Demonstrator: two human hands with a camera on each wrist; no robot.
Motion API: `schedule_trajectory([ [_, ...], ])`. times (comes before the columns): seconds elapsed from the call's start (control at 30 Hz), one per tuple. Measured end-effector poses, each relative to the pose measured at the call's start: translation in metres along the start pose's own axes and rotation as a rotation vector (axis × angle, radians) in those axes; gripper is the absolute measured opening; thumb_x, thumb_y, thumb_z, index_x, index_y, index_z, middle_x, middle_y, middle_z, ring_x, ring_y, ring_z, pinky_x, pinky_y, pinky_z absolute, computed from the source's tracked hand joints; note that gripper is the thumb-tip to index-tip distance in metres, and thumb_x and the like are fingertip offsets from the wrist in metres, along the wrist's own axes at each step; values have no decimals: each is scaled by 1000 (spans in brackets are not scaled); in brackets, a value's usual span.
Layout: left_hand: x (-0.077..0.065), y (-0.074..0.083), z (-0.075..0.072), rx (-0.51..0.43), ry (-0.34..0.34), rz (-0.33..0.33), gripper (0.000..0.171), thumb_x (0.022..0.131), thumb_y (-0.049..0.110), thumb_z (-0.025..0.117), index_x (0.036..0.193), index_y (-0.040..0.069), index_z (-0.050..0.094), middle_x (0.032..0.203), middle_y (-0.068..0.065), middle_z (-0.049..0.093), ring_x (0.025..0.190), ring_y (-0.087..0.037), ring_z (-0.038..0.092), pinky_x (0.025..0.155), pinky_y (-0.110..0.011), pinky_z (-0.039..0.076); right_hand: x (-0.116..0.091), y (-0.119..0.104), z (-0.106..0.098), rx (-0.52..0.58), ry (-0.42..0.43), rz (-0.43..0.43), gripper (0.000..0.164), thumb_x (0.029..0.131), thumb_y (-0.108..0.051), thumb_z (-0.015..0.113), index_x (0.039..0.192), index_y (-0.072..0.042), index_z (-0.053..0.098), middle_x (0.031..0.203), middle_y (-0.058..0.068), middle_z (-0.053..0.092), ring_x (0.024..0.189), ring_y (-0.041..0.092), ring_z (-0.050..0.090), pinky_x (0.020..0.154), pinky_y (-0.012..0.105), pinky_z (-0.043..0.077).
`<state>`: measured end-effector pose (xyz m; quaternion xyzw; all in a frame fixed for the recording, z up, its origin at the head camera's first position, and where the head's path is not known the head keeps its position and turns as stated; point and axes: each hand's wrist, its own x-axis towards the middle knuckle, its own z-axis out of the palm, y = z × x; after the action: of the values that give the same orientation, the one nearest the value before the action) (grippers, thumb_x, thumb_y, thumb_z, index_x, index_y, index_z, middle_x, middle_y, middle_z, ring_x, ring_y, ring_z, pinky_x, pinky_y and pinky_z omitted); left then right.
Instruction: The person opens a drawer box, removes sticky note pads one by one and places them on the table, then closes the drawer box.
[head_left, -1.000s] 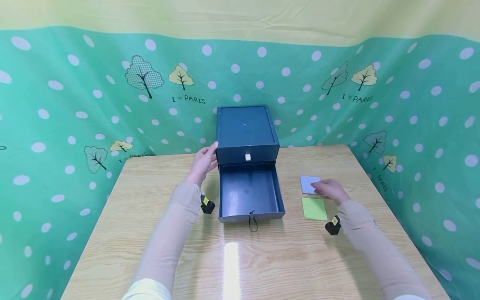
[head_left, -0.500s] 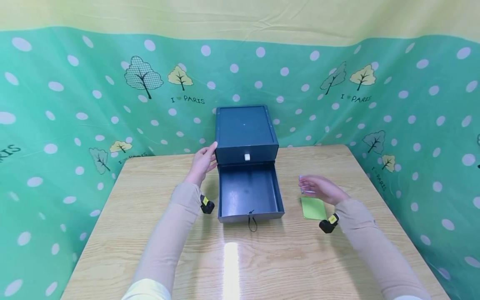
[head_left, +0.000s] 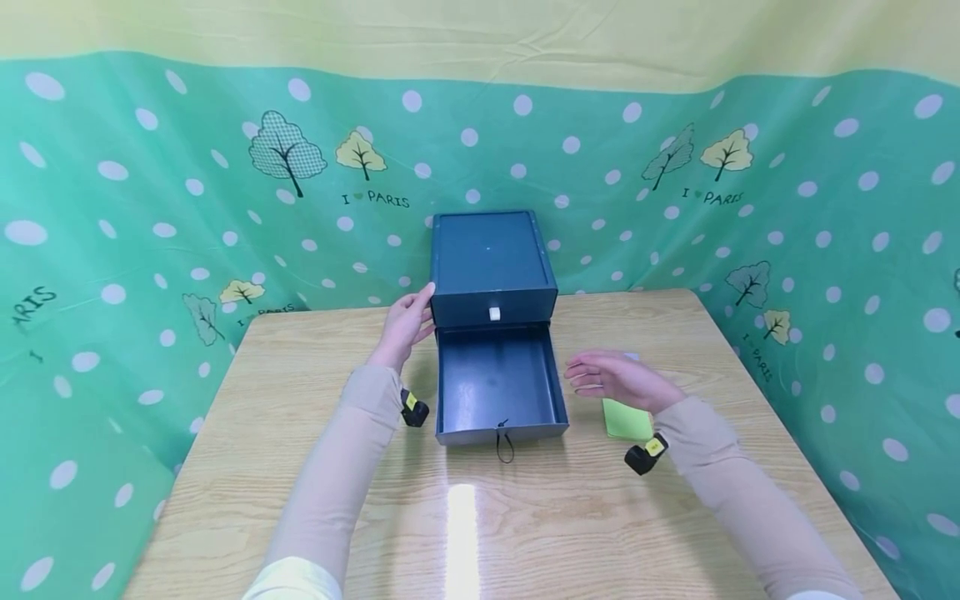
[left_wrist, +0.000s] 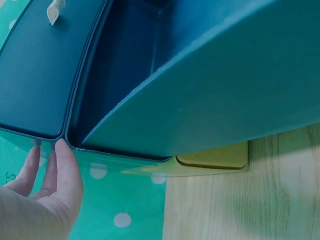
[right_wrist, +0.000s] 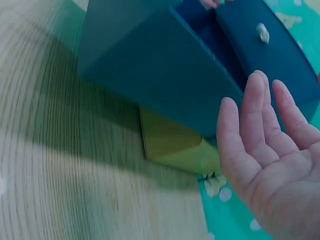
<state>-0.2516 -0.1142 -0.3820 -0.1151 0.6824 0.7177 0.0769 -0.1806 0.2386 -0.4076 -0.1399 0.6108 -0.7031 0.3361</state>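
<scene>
A dark blue drawer cabinet point(head_left: 489, 250) stands at the back of the table. Its lower drawer point(head_left: 498, 387) is pulled out, with a black loop at its front, and its upper drawer point(left_wrist: 40, 75) is closed. Against the cabinet's left side, my left hand point(head_left: 402, 327) rests its fingertips near the upper drawer's front edge. My right hand point(head_left: 617, 380) hovers just right of the pulled-out drawer. Its fingers are extended and it holds nothing, as the right wrist view confirms. A green paper pad point(head_left: 627, 422) lies below that hand; a blue one point(head_left: 632, 357) is mostly hidden behind it.
Wrist views show a yellow section point(right_wrist: 172, 140) at the cabinet's bottom, beneath the pulled-out drawer. A white tab point(head_left: 494, 314) sticks out of the upper drawer's front. Green dotted cloth point(head_left: 337, 167) hangs behind and beside the wooden table point(head_left: 540, 517).
My right hand has moved left from over the blue paper pad towards the drawer, its fingers straightening. My left hand has stayed at the cabinet's side.
</scene>
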Motion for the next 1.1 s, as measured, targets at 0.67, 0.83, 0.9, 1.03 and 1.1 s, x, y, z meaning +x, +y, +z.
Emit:
schedule_trajectory([
  [0.67,0,-1,-1,-3,2,-2,63,92,46,56,137,3,43,142,-13,44,130,-29,45,104,-38,45,4,3,49,-150,-246,8,28,102,-14,35,119,-1,54,110,4,62,98,14,60,94,27,49],
  [0.83,0,-1,-1,-10,5,-4,63,92,46,56,136,3,44,141,-13,45,129,-29,46,104,-38,45,4,5,51,-127,-305,-17,28,102,-12,33,115,-12,59,108,1,63,98,12,61,94,27,50],
  [0.9,1,-2,0,-8,4,-3,63,92,46,56,137,3,44,142,-13,45,129,-29,46,104,-38,45,4,7,52,-122,-335,-25,29,103,-11,33,116,-9,58,109,1,63,99,12,61,95,29,50],
  [1.03,2,-2,0,-12,2,-1,63,92,46,56,136,3,44,142,-14,45,129,-29,47,104,-39,45,3,14,57,-146,-384,11,35,102,-14,36,122,12,49,113,7,63,103,15,61,100,39,48],
  [1.1,2,-2,-1,-8,0,0,63,92,46,56,136,3,44,142,-14,44,129,-29,46,104,-39,45,2,19,61,-185,-396,59,42,102,-17,38,124,19,44,116,17,62,104,16,61,102,46,45],
])
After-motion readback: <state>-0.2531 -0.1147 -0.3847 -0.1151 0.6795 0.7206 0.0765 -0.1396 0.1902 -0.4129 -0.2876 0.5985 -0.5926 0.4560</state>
